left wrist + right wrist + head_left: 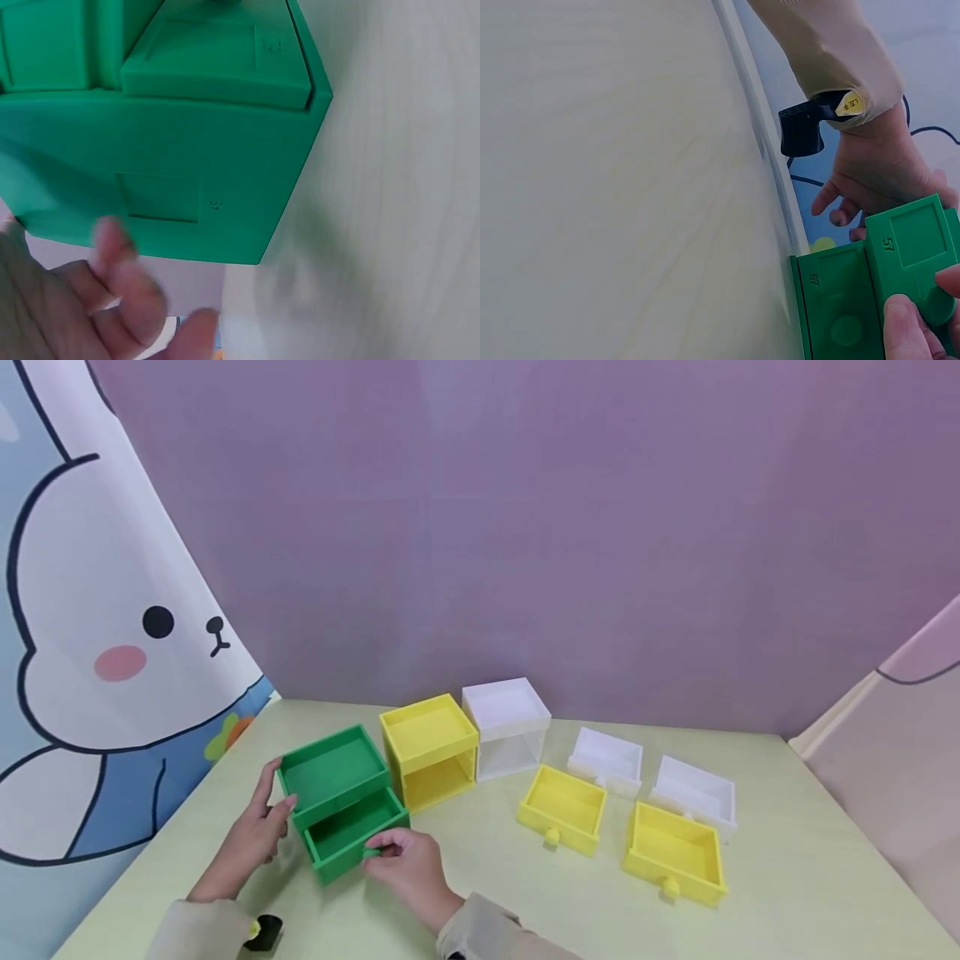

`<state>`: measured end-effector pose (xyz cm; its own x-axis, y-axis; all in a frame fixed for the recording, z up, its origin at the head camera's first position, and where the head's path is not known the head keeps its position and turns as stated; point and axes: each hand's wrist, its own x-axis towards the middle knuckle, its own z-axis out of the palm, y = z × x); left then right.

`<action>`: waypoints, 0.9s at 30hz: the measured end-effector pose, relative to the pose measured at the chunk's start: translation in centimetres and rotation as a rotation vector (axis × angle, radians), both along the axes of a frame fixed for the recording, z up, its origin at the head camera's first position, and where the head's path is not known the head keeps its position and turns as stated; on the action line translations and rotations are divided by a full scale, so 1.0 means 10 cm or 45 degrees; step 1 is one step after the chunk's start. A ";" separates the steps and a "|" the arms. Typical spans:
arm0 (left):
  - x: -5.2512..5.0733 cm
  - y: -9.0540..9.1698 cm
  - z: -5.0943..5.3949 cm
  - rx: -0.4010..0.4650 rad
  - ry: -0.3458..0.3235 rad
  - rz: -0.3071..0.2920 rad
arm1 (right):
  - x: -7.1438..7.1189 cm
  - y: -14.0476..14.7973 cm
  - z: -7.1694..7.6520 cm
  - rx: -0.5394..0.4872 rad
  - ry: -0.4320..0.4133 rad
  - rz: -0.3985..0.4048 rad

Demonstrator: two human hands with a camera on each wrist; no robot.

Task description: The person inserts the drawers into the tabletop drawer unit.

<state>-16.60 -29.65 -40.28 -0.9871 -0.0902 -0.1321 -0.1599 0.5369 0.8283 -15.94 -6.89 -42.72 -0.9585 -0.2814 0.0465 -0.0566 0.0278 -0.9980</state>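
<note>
A green drawer cabinet (333,766) with a tray-like top stands at the left of the table. Its upper green drawer (358,828) is part way out; the lower green drawer (838,300) sits in the cabinet. My right hand (415,868) pinches the round green knob (939,307) of the upper drawer between thumb and fingers. On the cabinet's left side is my left hand (253,831), its index finger and thumb spread along the top edge. In the left wrist view its other fingers (142,304) bend loosely beside the green side wall.
Right of the green cabinet stand a yellow cabinet (429,731) and a white cabinet (506,706), both with open fronts. Two yellow drawers (566,806) (675,852) and two white drawers (607,758) (696,789) lie farther right. A purple cloth (525,527) hangs behind.
</note>
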 end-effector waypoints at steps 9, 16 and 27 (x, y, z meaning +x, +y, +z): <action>-0.01 -0.02 0.00 -0.040 -0.008 -0.044 | -0.04 -0.06 0.00 -0.003 0.000 -0.002; -0.01 -0.01 0.02 -0.032 -0.008 -0.074 | -0.07 -0.09 0.00 -0.085 -0.077 0.033; 0.01 -0.01 0.03 -0.010 -0.083 -0.079 | -0.10 -0.12 0.00 -0.091 -0.088 0.015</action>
<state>-16.53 -29.77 -39.97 -0.9801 -0.0301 -0.1960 -0.1796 0.5538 0.8130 -16.95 -8.10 -42.75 -0.9567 -0.2911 0.0010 0.0124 -0.0442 -0.9989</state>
